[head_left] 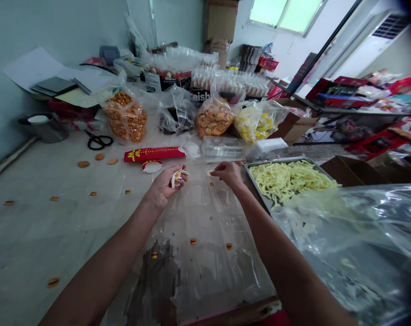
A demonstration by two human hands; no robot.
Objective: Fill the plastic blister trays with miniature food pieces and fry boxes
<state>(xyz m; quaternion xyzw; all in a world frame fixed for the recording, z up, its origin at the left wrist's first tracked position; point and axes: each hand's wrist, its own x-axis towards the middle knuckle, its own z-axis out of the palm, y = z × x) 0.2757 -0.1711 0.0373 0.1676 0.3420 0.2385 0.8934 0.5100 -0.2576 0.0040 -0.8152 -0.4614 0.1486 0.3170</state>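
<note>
My left hand (171, 181) is curled around several small white miniature fried eggs (176, 178) with orange centres. To its right, my right hand (228, 174) is closed in a pinch. Its fingertips touch a single white fried egg piece (209, 172) lying on the clear plastic sheet (201, 213). A tiny burger piece (211, 184) lies just below that. Further tiny burgers, such as one burger (193, 242) nearer me, are spread in rows over the plastic. Beyond my left hand is a red carton sleeve (154, 154) with yellow lettering, beside a small red-and-white fries carton (152, 166).
At the right stands a metal tray (259, 183) of pale fries pieces (290, 176), with a large clear plastic bag (355, 226) in front. Along the back are a bag of orange pieces (126, 117), another filled bag (215, 118) and a yellow-and-white bag (258, 124). Black scissors (99, 141) lie left.
</note>
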